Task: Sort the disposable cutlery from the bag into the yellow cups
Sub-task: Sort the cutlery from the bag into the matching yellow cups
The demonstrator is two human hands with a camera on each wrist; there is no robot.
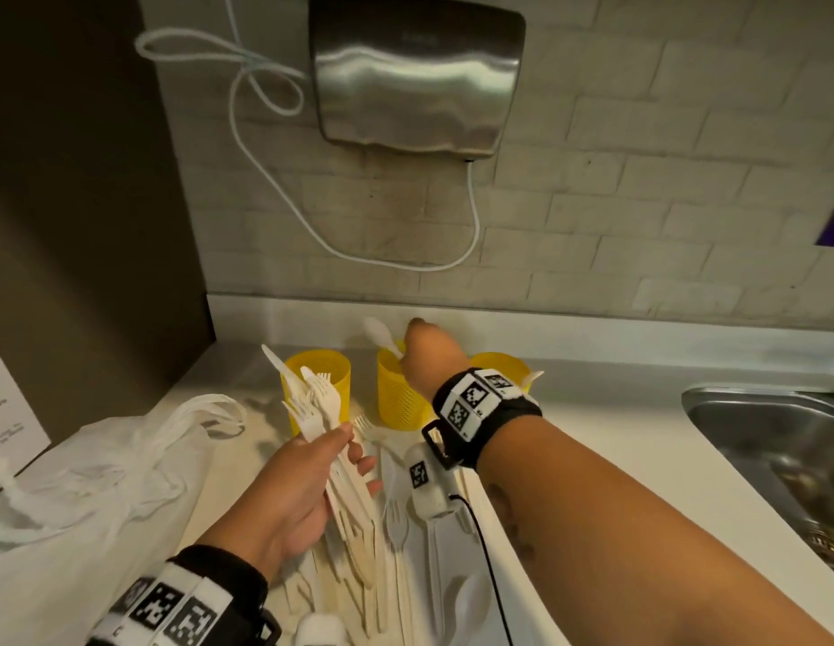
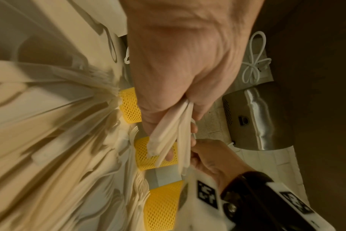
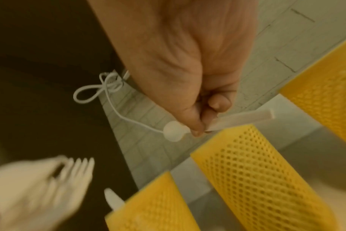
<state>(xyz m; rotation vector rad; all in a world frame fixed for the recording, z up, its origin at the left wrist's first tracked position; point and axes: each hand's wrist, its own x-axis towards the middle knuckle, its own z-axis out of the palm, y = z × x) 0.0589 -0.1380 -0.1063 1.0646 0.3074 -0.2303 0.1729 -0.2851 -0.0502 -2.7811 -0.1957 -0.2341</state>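
Note:
Three yellow mesh cups stand in a row at the back of the counter: left cup, middle cup, right cup. My right hand pinches a white spoon by its handle, just above the middle cup's rim, bowl pointing up and left. My left hand grips a bunch of white forks in front of the left cup, tines up. A knife tip sticks out of the left cup. Loose cutlery lies piled under my arms.
A white bag lies crumpled at the left beside a dark cabinet side. A steel sink is set into the counter at the right. A metal hand dryer with a looped white cord hangs on the brick wall behind the cups.

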